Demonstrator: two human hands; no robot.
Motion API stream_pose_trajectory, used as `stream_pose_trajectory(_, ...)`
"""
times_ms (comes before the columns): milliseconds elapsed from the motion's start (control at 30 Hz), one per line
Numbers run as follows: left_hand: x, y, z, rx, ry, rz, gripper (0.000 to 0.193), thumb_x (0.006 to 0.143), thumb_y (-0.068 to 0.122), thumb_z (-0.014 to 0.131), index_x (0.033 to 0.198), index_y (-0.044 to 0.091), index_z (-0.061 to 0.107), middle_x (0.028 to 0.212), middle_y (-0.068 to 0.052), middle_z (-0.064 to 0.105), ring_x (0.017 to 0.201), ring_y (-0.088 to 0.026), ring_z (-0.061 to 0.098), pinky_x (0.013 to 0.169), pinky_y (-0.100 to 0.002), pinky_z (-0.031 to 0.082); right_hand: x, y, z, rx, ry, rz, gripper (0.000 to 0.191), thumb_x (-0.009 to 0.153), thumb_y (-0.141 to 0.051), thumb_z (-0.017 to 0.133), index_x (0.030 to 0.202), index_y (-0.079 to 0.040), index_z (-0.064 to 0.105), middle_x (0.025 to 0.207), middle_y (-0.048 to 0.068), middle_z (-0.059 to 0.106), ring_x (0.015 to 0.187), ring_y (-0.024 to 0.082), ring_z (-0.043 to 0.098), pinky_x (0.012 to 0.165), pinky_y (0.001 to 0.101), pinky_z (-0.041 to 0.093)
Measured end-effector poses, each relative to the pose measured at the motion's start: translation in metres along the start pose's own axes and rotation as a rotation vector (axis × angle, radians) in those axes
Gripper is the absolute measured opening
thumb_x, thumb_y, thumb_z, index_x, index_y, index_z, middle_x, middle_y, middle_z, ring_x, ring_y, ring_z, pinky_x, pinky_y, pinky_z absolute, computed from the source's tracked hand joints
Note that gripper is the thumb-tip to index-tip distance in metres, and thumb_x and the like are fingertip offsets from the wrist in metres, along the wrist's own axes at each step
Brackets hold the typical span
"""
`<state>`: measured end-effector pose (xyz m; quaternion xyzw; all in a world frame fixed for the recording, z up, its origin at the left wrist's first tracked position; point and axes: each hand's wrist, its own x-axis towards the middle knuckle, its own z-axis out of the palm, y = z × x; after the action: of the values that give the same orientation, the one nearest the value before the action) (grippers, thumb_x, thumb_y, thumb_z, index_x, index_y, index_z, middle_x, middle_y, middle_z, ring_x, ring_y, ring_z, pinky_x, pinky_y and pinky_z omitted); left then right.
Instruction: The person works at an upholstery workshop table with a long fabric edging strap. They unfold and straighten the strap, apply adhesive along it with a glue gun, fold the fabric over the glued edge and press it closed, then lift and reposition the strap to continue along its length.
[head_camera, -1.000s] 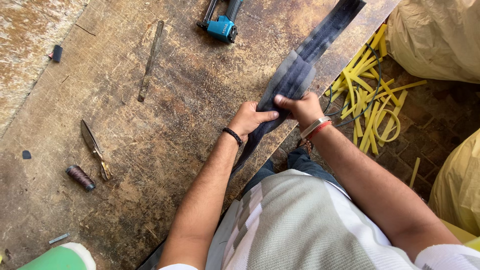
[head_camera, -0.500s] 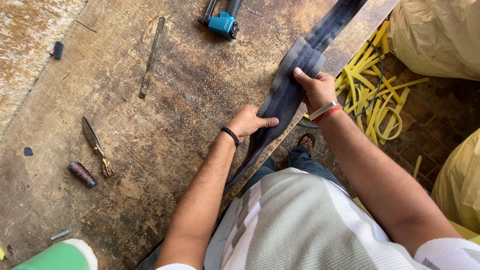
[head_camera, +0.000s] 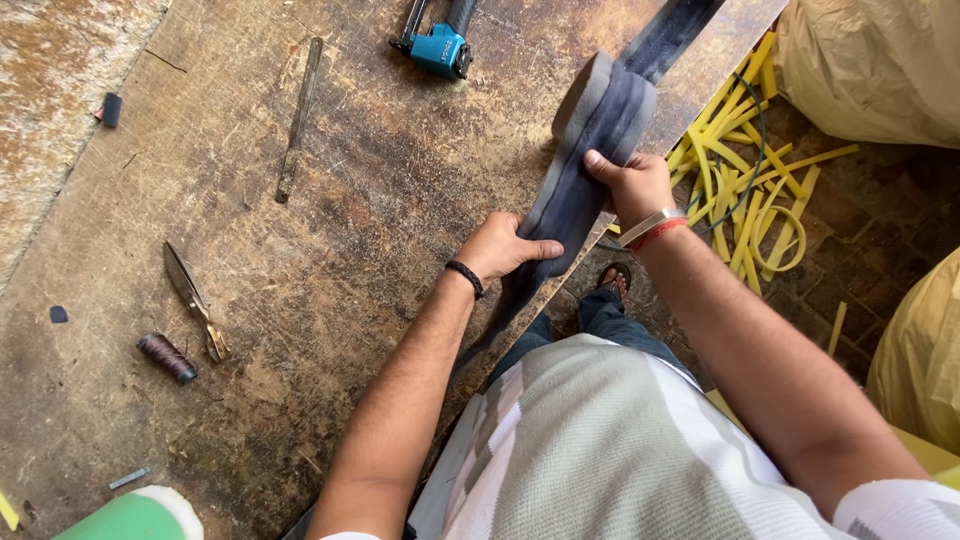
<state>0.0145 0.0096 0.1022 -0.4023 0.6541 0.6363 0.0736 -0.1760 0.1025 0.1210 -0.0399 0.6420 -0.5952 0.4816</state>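
A long dark blue-grey strip of material (head_camera: 585, 165) runs along the right edge of the worn wooden workbench (head_camera: 330, 260), with a folded hump near its far end. My left hand (head_camera: 500, 248) presses flat on the strip's near part, thumb across it. Farther up, my right hand (head_camera: 630, 182) grips the strip at the bench edge; its wrist wears a watch and a red band.
On the bench lie scissors (head_camera: 192, 298), a dark thread spool (head_camera: 167, 358), a long thin metal bar (head_camera: 299, 118) and a blue power tool (head_camera: 440, 45). Yellow strips (head_camera: 745, 190) litter the floor on the right beside yellowish sacks (head_camera: 870, 65). A green object (head_camera: 125, 515) sits bottom left.
My right hand has slid away from the left hand, up along the strip toward its far end. The strip now bulges into a fold beyond it. The left hand stays put.
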Motion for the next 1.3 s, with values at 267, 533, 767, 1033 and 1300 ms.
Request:
stream_pose_trajectory(267, 0.013, -0.003, -0.003, -0.124, 0.019, 0.064, 0.046, 0.071, 0.02, 0.092, 0.108, -0.002, 0.074, 0.1, -0.012, 0.081, 0.089, -0.018, 0.077, 0.083, -0.031, 0.06, 0.002, 0.01, 0.013, 0.188, -0.127, -0.001, 0.02, 0.093, -0.014, 0.075, 0.103, 0.003, 0.073, 0.095, 0.009, 0.079, 0.08, 0.018, 0.076, 0.077, 0.0346, 0.064)
stream_pose_trajectory(533, 0.013, 0.001, -0.004, -0.11, 0.127, 0.022, 0.039, 0.073, 0.02, 0.091, 0.103, -0.002, 0.076, 0.093, -0.01, 0.081, 0.08, -0.015, 0.076, 0.074, -0.031, 0.061, 0.001, 0.042, 0.009, -0.196, -0.267, -0.064, 0.02, 0.085, -0.008, 0.081, 0.101, 0.002, 0.076, 0.091, 0.011, 0.078, 0.075, 0.018, 0.075, 0.068, 0.0349, 0.065)
stream_pose_trajectory(767, 0.024, -0.021, -0.004, -0.254, -0.071, 0.061, 0.037, 0.08, 0.02, 0.087, 0.107, -0.002, 0.075, 0.095, -0.01, 0.08, 0.084, -0.016, 0.073, 0.076, -0.031, 0.059, 0.016, 0.02, 0.003, -0.085, -0.122, -0.089, 0.021, 0.09, -0.012, 0.079, 0.103, 0.004, 0.075, 0.095, 0.012, 0.078, 0.079, 0.02, 0.077, 0.074, 0.036, 0.066)
stream_pose_trajectory(1033, 0.033, -0.027, 0.002, -0.351, 0.031, -0.02, 0.026, 0.086, 0.01, 0.076, 0.108, -0.003, 0.074, 0.097, -0.011, 0.08, 0.086, -0.019, 0.078, 0.078, -0.034, 0.064, -0.004, 0.025, 0.007, -0.136, -0.383, 0.049, 0.025, 0.082, -0.007, 0.081, 0.106, -0.003, 0.072, 0.099, 0.01, 0.077, 0.085, 0.019, 0.077, 0.078, 0.0343, 0.066)
stream_pose_trajectory(1300, 0.003, 0.005, 0.001, -0.049, 0.081, 0.008, 0.029, 0.081, 0.018, 0.084, 0.102, -0.001, 0.077, 0.092, -0.012, 0.08, 0.081, -0.019, 0.076, 0.074, -0.033, 0.061, -0.003, 0.033, 0.004, -0.13, -0.095, -0.003, 0.019, 0.088, -0.01, 0.08, 0.099, 0.004, 0.075, 0.091, 0.015, 0.077, 0.072, 0.021, 0.076, 0.067, 0.0346, 0.065)
